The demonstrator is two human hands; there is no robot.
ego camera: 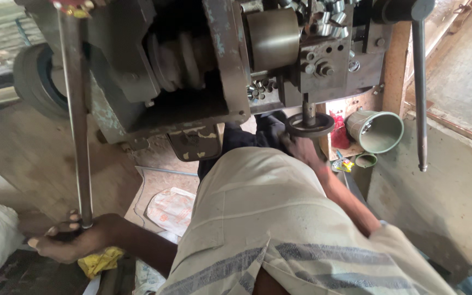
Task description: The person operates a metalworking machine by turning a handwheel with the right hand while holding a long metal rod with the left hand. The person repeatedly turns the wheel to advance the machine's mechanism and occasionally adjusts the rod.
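Gripping the lower end of a long metal lever [76,125], the left hand [66,240] is closed above a yellow cloth [100,261]. A white printed bag [171,208] lies centrally. The small handwheel [310,125] is clasped by the right hand [300,148], beside a red packet [338,134] and a green cup [377,131].

The machine [203,65] is running off the frame at twelve o'clock. The long rod [75,120] is hiding its lower end inside the left hand [69,237]. At five o'clock the shirt [279,229] is covering the right arm's upper part.
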